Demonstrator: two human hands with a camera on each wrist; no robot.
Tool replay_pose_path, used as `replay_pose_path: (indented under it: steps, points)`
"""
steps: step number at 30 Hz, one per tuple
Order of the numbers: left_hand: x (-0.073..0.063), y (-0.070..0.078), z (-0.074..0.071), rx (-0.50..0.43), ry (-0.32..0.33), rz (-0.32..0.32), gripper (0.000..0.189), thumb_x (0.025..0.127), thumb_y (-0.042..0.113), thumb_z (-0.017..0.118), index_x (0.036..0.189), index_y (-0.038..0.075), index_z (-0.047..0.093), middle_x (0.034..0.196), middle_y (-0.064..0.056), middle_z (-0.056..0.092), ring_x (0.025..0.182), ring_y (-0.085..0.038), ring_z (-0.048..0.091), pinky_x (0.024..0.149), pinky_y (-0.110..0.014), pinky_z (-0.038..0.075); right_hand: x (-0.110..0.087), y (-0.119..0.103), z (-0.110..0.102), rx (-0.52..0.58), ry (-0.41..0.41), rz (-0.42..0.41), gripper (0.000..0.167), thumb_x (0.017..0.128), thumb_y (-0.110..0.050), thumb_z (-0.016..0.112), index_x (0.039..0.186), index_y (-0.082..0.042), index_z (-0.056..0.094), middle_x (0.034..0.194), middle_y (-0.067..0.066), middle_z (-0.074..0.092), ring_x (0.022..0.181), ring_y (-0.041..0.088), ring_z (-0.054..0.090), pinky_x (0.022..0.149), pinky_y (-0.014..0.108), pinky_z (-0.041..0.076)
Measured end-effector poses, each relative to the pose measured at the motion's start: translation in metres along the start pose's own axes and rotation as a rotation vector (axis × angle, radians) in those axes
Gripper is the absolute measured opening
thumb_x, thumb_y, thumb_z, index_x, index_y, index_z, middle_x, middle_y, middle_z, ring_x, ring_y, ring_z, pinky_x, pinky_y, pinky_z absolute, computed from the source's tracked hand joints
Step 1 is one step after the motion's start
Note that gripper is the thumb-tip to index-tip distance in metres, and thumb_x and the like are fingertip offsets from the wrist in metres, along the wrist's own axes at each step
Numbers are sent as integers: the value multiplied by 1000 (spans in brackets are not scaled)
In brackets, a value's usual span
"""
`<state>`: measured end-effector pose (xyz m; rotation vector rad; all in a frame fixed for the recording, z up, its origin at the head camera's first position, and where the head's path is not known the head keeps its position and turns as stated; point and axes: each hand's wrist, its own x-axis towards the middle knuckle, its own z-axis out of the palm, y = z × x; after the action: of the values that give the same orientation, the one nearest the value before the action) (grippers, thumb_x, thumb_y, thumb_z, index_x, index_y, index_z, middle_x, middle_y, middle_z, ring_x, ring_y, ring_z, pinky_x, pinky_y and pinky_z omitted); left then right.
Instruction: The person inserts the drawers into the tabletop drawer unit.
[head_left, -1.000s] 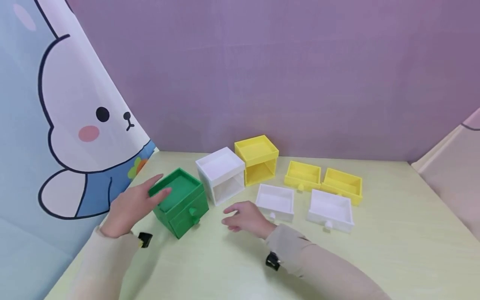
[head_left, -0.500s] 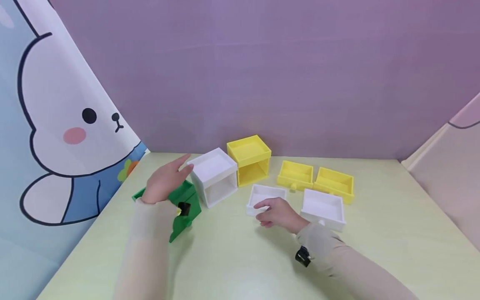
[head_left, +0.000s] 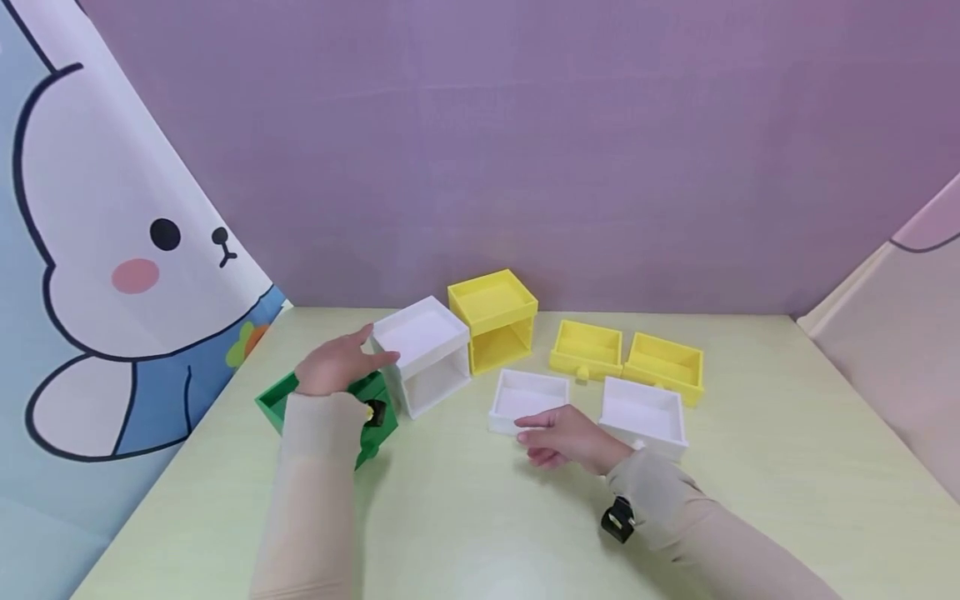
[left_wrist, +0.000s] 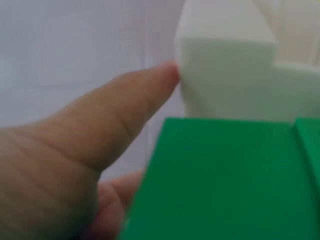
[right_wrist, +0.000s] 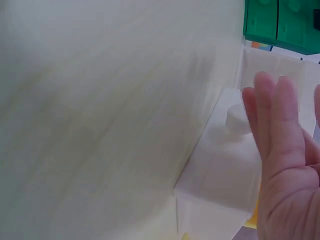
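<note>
My left hand [head_left: 330, 365] reaches over a green small drawer cabinet [head_left: 277, 398] to the left side of a white cabinet shell [head_left: 423, 329], whose front is hollow. In the left wrist view the thumb tip meets an edge of the white shell [left_wrist: 225, 70]; part of the hand is hidden behind green plastic [left_wrist: 230, 175]. In front of the left white drawer [head_left: 517, 396] is my right hand [head_left: 576, 437], overlapping its front corner. The right wrist view shows that hand's fingers [right_wrist: 285, 107] fairly straight, beside a round white knob [right_wrist: 238, 119].
A yellow cabinet shell [head_left: 491, 304] with an open front stands behind the white one, by the purple backdrop [head_left: 637, 167]. Two yellow drawers [head_left: 588, 342] and a second white drawer [head_left: 641, 408] lie on the right of the pale table [head_left: 465, 517].
My left hand has moved right from the green cabinet to the white shell. My right hand has shifted right to the left white drawer. The camera view has turned slightly.
</note>
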<state>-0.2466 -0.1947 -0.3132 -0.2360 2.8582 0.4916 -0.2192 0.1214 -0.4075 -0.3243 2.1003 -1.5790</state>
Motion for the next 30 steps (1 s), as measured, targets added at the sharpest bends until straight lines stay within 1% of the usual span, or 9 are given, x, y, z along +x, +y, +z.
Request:
replay_pose_path:
  steps: [7, 11, 14, 16, 18, 22, 26, 28, 30]
  points:
    - [-2, -1, 6, 2, -8, -33, 82, 91, 64, 43, 154, 17, 18, 150, -24, 31, 131, -46, 34, 92, -63, 37, 3, 4, -1, -81, -25, -15, 44, 88, -6, 66, 128, 9, 55, 67, 1, 59, 64, 10, 53, 65, 29, 51]
    - [-3, -2, 8, 10, -12, -30, 83, 91, 66, 40, 155, 18, 14, 144, -23, 40, 124, -43, 43, 86, -57, 40, 2, 8, -1, -172, -20, -34, 43, 88, -6, 67, 128, 7, 56, 92, 12, 69, 77, 12, 59, 68, 31, 52]
    - [-3, 0, 8, 41, -38, -27, 83, 92, 67, 36, 155, 20, 9, 115, -20, 61, 104, -37, 56, 80, -50, 42, 0, 11, -1, -217, 8, -27, 44, 88, -10, 67, 128, 4, 57, 114, 18, 66, 90, 16, 61, 70, 32, 53]
    - [-5, 3, 9, 69, -48, -31, 83, 92, 67, 35, 155, 21, 7, 93, -16, 63, 93, -33, 59, 78, -49, 41, -1, 12, -1, -234, 47, -6, 43, 87, -11, 69, 127, 2, 60, 114, 17, 66, 89, 16, 62, 70, 32, 53]
    - [-5, 5, 9, 85, -52, -39, 83, 92, 67, 34, 155, 21, 6, 80, -11, 60, 88, -31, 59, 78, -48, 41, -2, 11, 0, -245, 96, 8, 40, 85, -12, 72, 122, 2, 64, 111, 16, 68, 83, 16, 63, 69, 31, 53]
    - [-5, 8, 10, 87, -34, -39, 84, 92, 67, 36, 155, 20, 6, 91, -14, 63, 92, -33, 59, 82, -53, 40, -4, 10, 0, -270, 202, 36, 30, 81, -11, 76, 107, 1, 71, 94, 10, 72, 65, 14, 60, 65, 29, 49]
    - [-5, 8, 8, 80, -43, -56, 85, 92, 68, 36, 155, 21, 5, 122, -22, 59, 98, -34, 58, 86, -55, 39, -3, 9, -1, -292, 291, 61, 19, 78, -10, 77, 95, -1, 76, 73, 4, 70, 57, 12, 56, 60, 27, 43]
    - [-5, 8, 7, 85, -50, -68, 86, 91, 69, 36, 155, 21, 5, 125, -22, 58, 97, -33, 57, 84, -53, 40, -2, 8, -2, -308, 327, 59, 17, 77, -11, 78, 92, -2, 76, 68, 3, 68, 57, 11, 55, 59, 27, 43]
    - [-5, 7, 6, 91, -55, -77, 86, 91, 69, 37, 155, 22, 5, 117, -20, 61, 93, -31, 58, 81, -50, 41, -1, 8, -3, -326, 359, 50, 16, 76, -12, 79, 90, -3, 77, 69, 2, 69, 59, 11, 56, 59, 27, 43]
